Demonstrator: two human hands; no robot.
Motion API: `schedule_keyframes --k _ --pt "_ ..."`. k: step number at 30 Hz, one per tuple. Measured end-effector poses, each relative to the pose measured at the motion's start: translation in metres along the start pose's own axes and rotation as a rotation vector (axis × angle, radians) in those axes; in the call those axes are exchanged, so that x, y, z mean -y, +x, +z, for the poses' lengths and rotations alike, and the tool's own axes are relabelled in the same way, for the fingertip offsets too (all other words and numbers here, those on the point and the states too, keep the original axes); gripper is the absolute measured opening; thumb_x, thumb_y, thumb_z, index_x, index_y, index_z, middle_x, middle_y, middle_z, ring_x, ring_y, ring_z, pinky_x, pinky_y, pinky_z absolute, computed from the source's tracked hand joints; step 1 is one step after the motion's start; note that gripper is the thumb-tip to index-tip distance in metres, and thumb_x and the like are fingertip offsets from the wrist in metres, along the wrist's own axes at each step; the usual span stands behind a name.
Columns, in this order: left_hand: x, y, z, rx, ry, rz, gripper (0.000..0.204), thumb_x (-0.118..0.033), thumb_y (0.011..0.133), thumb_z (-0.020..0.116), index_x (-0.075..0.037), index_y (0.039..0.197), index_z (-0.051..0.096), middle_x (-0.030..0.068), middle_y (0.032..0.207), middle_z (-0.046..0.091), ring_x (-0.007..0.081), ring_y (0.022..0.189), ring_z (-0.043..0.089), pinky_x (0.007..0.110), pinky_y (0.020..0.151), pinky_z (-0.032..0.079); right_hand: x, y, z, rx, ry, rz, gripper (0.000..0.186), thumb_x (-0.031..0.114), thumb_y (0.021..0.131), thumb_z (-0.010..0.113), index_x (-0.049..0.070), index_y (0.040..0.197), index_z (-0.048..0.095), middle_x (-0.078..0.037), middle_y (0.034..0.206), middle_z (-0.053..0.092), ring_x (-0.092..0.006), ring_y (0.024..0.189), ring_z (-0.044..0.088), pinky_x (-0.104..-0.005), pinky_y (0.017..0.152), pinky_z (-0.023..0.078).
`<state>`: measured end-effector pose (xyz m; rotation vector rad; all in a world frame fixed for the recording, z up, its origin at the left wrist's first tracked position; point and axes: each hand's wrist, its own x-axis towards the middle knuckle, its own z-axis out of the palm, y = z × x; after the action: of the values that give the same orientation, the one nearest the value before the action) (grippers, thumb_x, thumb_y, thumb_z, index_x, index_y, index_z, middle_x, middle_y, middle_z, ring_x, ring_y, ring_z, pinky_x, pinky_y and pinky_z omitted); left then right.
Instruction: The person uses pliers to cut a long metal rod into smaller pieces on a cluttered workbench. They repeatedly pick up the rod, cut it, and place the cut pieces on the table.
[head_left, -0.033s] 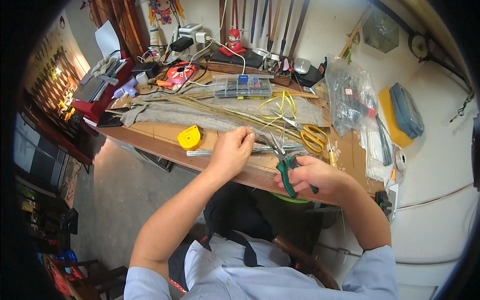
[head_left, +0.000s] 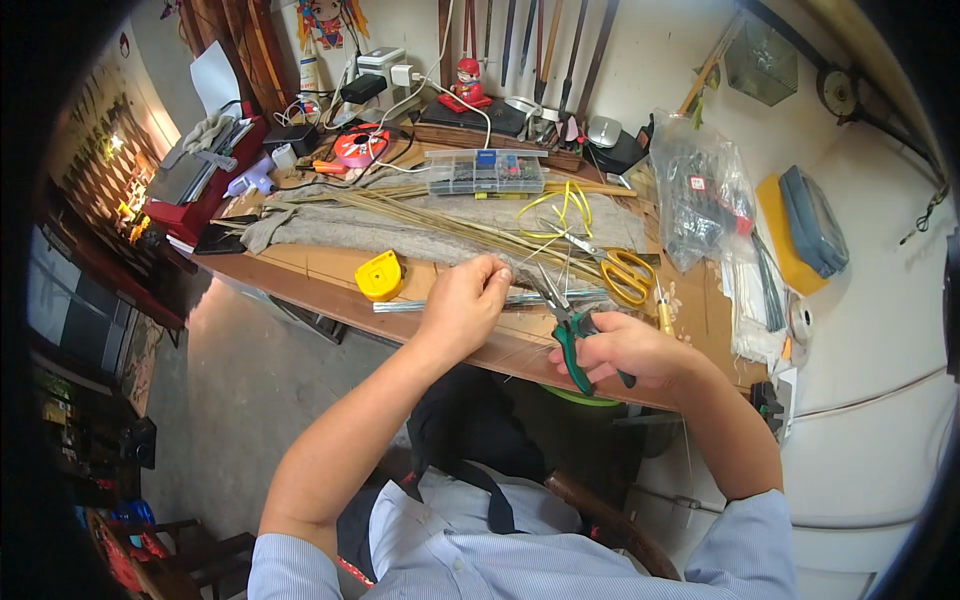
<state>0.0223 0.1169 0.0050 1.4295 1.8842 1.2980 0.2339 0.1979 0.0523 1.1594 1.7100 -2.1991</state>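
Observation:
My left hand (head_left: 465, 305) is pinched at the front of the wooden desk, on what seems a thin wire, too small to make out clearly. My right hand (head_left: 630, 350) grips green-handled pliers (head_left: 570, 341); their metal nose points up-left, just right of my left fingers. Under both lie clear thin strips (head_left: 405, 305). Long bamboo strips (head_left: 410, 215) rest diagonally on a grey cloth (head_left: 315, 228) behind. Yellow-handled scissors (head_left: 628, 275) and a wooden-handled tool (head_left: 663, 314) lie beyond my right hand. A yellow tape measure (head_left: 379, 275) sits left of my left hand.
A compartment box (head_left: 485, 175) and yellow loops (head_left: 555, 208) lie at the back, with chargers (head_left: 370, 90) and cables. A plastic bag (head_left: 700, 190) and pouches (head_left: 810, 222) are at the right. A red organiser (head_left: 175, 200) stands left. A chair (head_left: 590, 520) is beneath me.

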Motion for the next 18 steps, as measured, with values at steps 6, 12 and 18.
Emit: schedule_keyframes --k 6,12,18 --pt "-0.009 -0.007 -0.005 0.141 0.013 0.028 0.020 -0.017 0.093 0.053 0.001 0.089 0.061 0.0042 0.067 0.059 0.0115 0.063 0.054 0.029 0.061 0.045 0.004 0.010 0.001 0.025 -0.190 -0.009 0.023 0.010 0.082 0.056 0.003 0.104 0.061 -0.003 0.099 0.063 -0.0111 0.085 0.055 -0.0257 0.071 0.045" --pt "-0.017 -0.014 -0.014 0.306 0.014 0.005 0.021 -0.019 0.093 0.053 0.000 0.086 0.060 0.0024 0.066 0.058 0.0096 0.063 0.052 0.027 0.059 0.043 0.020 0.004 0.015 -0.020 -0.344 -0.041 0.024 0.008 0.080 0.055 0.004 0.103 0.059 -0.002 0.095 0.062 -0.0099 0.081 0.054 -0.0250 0.068 0.045" --pt "-0.012 -0.014 -0.006 0.301 -0.108 -0.051 0.023 -0.020 0.091 0.054 0.001 0.081 0.059 0.0061 0.066 0.057 0.0153 0.063 0.053 0.030 0.059 0.043 0.001 0.008 0.018 -0.051 -0.333 -0.185 0.023 0.006 0.080 0.053 0.004 0.102 0.055 -0.002 0.097 0.060 -0.0098 0.083 0.054 -0.0253 0.068 0.045"
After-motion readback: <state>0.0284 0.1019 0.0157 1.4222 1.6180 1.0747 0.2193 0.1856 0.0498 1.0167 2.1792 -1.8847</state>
